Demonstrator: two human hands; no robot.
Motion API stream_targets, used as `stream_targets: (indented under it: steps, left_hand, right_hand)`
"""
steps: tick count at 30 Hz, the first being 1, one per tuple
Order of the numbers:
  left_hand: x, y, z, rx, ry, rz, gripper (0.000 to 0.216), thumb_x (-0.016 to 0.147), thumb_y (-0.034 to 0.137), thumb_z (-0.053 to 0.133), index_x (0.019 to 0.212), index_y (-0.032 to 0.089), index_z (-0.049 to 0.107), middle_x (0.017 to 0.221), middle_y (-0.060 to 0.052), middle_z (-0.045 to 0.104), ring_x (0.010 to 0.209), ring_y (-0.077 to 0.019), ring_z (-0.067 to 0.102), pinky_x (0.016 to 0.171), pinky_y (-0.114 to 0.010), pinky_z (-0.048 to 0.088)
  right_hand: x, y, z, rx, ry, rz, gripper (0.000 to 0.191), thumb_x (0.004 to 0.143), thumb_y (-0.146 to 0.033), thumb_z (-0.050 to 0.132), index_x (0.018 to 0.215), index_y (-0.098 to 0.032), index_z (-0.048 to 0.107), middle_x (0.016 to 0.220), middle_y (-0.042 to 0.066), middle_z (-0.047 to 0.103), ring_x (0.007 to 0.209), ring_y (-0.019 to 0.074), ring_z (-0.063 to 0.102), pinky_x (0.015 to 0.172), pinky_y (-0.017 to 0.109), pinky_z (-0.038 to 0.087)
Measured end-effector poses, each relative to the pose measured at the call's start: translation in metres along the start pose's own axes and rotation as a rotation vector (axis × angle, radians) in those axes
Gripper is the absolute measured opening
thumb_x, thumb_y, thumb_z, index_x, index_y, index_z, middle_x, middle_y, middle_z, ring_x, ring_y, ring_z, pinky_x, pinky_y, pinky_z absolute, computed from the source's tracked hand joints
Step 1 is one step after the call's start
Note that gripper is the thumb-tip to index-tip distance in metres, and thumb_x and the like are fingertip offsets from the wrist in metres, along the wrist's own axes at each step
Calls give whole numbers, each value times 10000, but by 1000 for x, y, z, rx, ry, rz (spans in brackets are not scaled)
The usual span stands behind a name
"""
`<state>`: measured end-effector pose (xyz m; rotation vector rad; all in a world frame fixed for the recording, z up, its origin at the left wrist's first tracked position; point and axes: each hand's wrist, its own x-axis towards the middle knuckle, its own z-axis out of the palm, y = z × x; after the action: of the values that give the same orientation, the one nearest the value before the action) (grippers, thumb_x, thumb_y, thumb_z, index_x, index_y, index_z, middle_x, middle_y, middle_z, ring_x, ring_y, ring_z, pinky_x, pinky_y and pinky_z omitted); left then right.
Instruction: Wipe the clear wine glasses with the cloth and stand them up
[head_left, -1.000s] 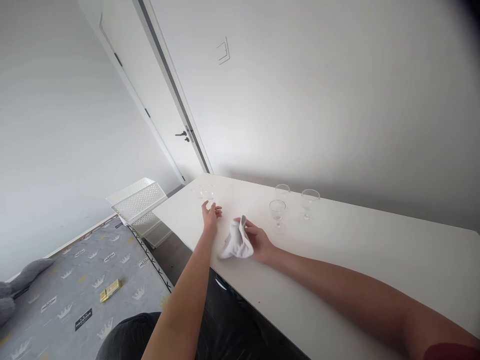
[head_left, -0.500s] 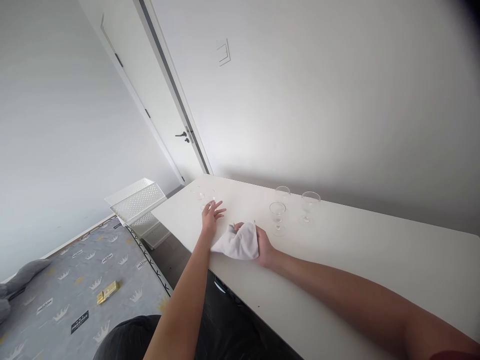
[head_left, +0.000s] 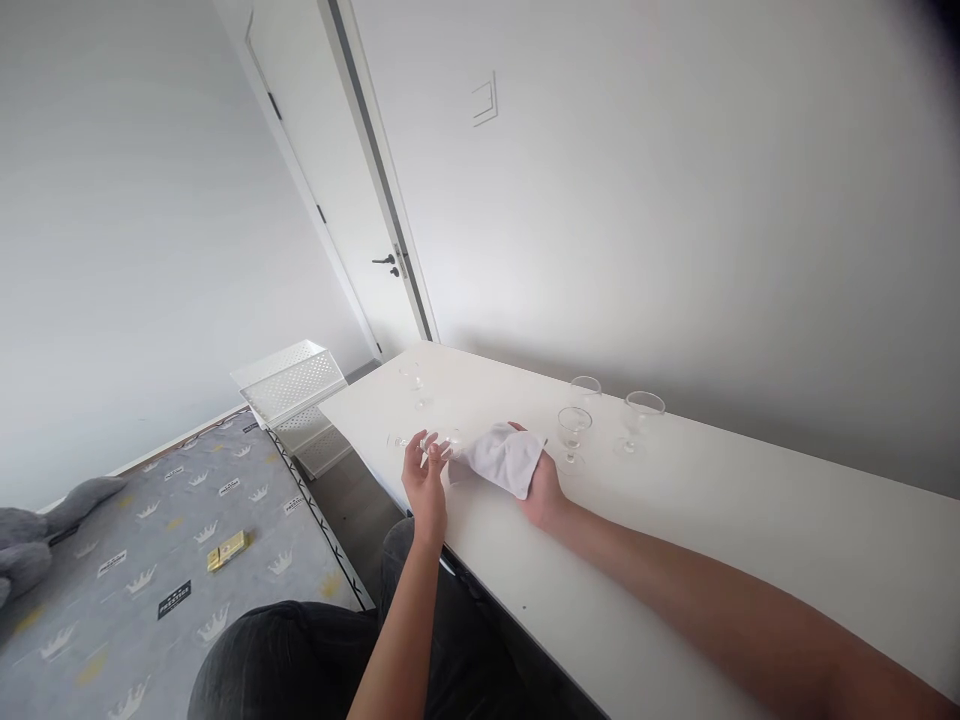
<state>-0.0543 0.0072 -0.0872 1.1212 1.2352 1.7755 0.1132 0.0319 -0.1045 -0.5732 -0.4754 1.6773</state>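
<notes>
My left hand (head_left: 426, 478) is closed on a clear stemmed glass (head_left: 444, 438), which is tilted on its side with its bowl toward the cloth. My right hand (head_left: 541, 490) grips a white cloth (head_left: 504, 458), held spread beside the glass's rim. The cloth hides some of the right fingers. Another stemmed glass (head_left: 412, 378) stands upright at the far left end of the table. To the right of the cloth are three more upright glasses: a near one (head_left: 574, 428), one behind it (head_left: 586, 388) and one farther right (head_left: 643, 408).
The white table (head_left: 720, 560) runs along the wall. Left of it stand a white perforated rack (head_left: 292, 385) and a bed with a grey crown-patterned cover (head_left: 247, 500), where a gold packet (head_left: 229, 551) lies. My dark-trousered knee (head_left: 277, 660) is close to the table's edge.
My left hand has taken hold of a glass from the far left and brought it nearer, tipped sideways. The cloth in my right hand has been spread out toward it. The view has shifted slightly.
</notes>
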Motion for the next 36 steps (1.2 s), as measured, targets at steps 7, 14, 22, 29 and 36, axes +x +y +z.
stream_targets:
  steps: [7, 14, 22, 29, 36]
  left_hand:
    - [-5, 6, -1, 65, -142, 18, 471, 946, 515, 700, 1341, 281, 596, 1390, -123, 661, 1187, -266, 708, 970, -376, 579]
    - [-7, 8, -10, -41, -390, 5, 443, 877, 433, 800, 1222, 246, 596, 1182, -116, 742, 1067, -256, 739, 894, -373, 594]
    - [-7, 0, -9, 250, -356, -65, 362, 910, 539, 724, 1077, 242, 601, 839, -14, 691, 718, -166, 672, 656, -271, 513]
    - [-6, 6, -8, 170, -491, 16, 378, 961, 472, 671, 1255, 266, 554, 1214, -70, 682, 1011, -208, 694, 834, -325, 568]
    - [-6, 0, -9, 312, -491, -2, 399, 946, 465, 686, 1258, 271, 529, 1282, -77, 615, 914, -172, 692, 764, -307, 573]
  right_hand:
    - [-29, 0, 15, -386, -304, 19, 247, 890, -377, 739, 1082, -260, 637, 870, -5, 691, 881, 187, 622, 800, 301, 470]
    - [-40, -2, 18, -472, -416, -51, 433, 897, -303, 744, 1197, -287, 432, 1098, 23, 693, 872, 161, 611, 749, 298, 456]
    - [-33, 5, 9, -706, -314, -99, 897, 932, -364, 693, 1663, -314, 175, 1052, 40, 750, 932, 208, 672, 862, 364, 505]
    - [-34, 7, 8, -799, -339, -250, 768, 866, -218, 673, 1583, -297, 411, 1175, 73, 728, 1088, 259, 667, 980, 418, 489]
    - [-23, -3, 7, -522, -263, -7, 766, 778, -207, 753, 1480, -302, 463, 1063, 34, 736, 939, 219, 674, 863, 374, 518]
